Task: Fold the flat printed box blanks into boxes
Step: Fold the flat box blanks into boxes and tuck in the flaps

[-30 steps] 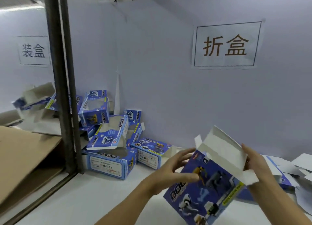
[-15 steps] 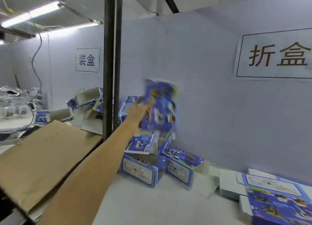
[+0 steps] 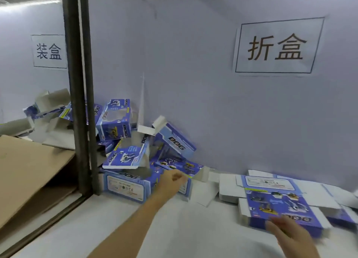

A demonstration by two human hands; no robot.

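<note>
the folded boxes (image 3: 124,122) heaped at nine o'clock are thin printed card, blue with a slight sheen outside and plain matt grey-white inside, where the flaps show. the flat blanks (image 3: 279,201) at three o'clock are the same card, with a printed face and dull white tabs. the worktop (image 3: 184,228) looks smooth, matt and white. the wall (image 3: 193,73) behind is a pale matt sheet, and both signs (image 3: 275,46) on it are plain paper. the post (image 3: 79,83) at ten o'clock is dark, dull metal. the sheet (image 3: 29,172) at eight o'clock is brown, matt cardboard.
</note>
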